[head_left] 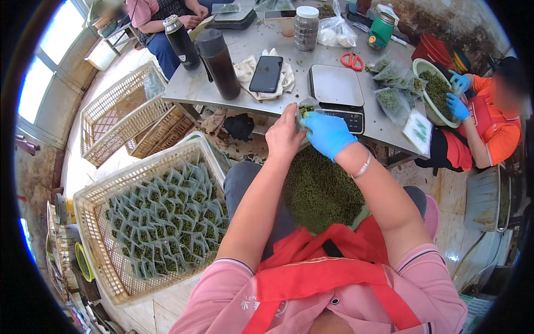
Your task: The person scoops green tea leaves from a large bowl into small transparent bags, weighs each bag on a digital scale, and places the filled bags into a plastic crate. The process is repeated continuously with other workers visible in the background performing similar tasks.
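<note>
A small clear plastic bag (307, 104) with green peppercorns in it is held up at the table's near edge, in front of the scale (336, 86). My bare left hand (283, 133) is closed around its left side. From the right, my right hand (331, 133) in a blue glove meets the bag with its fingers curled together; what lies between those fingertips is hidden. Below both hands, between my knees, a wide container holds a heap of loose green peppercorns (322, 189). To my left, a cream plastic crate (122, 286) holds rows of upright filled bags (167, 217).
On the metal table (267, 42) are a phone (266, 74) on a cloth, two dark bottles, a jar (306, 29), red scissors (351, 62) and filled bags (392, 103). At right, a co-worker in orange handles a peppercorn basin (418, 69). Another person sits across at left.
</note>
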Demonstrator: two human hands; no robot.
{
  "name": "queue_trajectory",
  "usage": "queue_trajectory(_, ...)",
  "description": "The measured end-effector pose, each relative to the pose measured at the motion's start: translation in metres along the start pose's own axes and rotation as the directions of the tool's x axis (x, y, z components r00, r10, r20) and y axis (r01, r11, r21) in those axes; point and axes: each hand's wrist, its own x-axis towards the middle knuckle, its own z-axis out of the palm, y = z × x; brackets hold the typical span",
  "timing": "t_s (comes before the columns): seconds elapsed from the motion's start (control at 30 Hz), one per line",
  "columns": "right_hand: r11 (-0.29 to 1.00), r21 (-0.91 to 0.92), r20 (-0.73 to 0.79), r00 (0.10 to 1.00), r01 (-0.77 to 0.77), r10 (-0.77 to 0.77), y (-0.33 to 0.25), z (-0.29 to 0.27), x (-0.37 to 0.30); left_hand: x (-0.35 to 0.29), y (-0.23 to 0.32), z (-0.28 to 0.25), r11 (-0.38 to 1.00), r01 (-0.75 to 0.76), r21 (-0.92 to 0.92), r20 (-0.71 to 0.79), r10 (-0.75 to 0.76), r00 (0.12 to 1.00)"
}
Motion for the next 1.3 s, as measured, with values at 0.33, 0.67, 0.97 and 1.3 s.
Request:
queue_trajectory(0.33, 0.986, 0.149, -0.047, 0.997, 0.073, -0.067, 0.018, 0.016, -0.011, 0.004, 0.009, -0.003, 0.985, -0.164, 0.062, 0.036, 0.162, 0.986)
queue_trajectory(0.67, 0.873, 0.408, -0.542, 0.698, -0.268, 0.468, 0.192, -0.003, -0.110, 0.010, -0.025, 0.015, 0.891, 0.338, -0.304, 0.041, -0.342, 0.939)
queue_trajectory(0.97, 0.400, 0.916, -0.273, 0.698, -0.021, 0.662, 0.157, -0.029, -0.033, -0.015, -0.025, -0.041, 0.435, 0.348, -0.831, 0.128, -0.459, 0.879)
queue_trajectory(1.3, 0.450, 0.893, -0.195, 0.903, 0.002, 0.382, 0.089, 0.041, -0.017, -0.176, -0.092, -0.316, 0.838, 0.457, -0.299, -0.481, -0.546, 0.686)
